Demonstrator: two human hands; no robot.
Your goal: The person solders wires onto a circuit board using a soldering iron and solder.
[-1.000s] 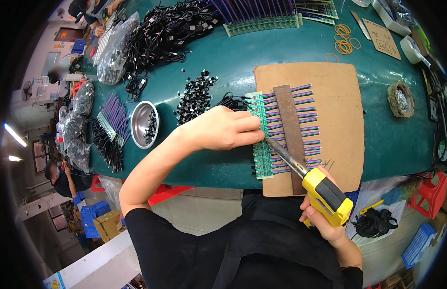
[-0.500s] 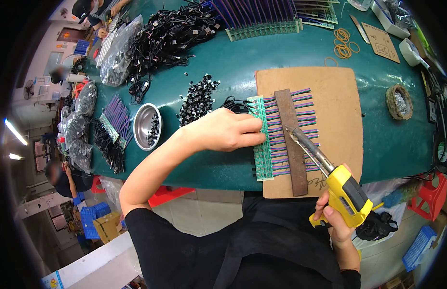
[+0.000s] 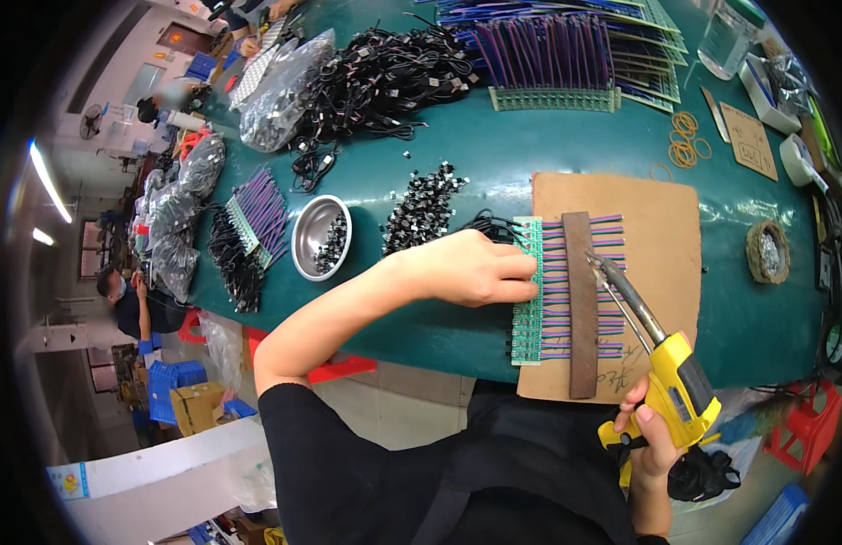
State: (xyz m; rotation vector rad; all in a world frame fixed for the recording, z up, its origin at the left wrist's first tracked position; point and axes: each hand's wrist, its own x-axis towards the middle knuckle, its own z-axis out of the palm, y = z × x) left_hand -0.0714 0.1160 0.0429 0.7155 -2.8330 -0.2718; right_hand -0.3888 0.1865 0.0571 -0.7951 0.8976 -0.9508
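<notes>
My left hand (image 3: 493, 271) is closed, its fingertips pinched together over a green circuit board strip (image 3: 528, 341). Whatever sits between those fingers is hidden. Black cables (image 3: 493, 227) run to the strip's left edge beside the hand. Purple, blue and dark wires (image 3: 608, 242) extend from the strip to the right, under a brown flat bar (image 3: 581, 336) that lies across them. Held by its yellow handle in my right hand (image 3: 655, 438) is a soldering gun (image 3: 682, 386). Its tip hovers at or just above the bar's right edge. A cardboard sheet (image 3: 661, 236) lies beneath.
Left of the board are a pile of small black parts (image 3: 421, 211) and a metal bowl (image 3: 310, 238) of similar parts. Black cables (image 3: 375, 86) and wired board strips (image 3: 552, 100) lie farther back. Rubber bands (image 3: 684, 141) and a round woven-rimmed holder (image 3: 767, 252) are at right.
The whole view has shifted, so the table and its things appear lower and farther right. Both hands keep nearly the same places relative to the board strip; the soldering gun stays held.
</notes>
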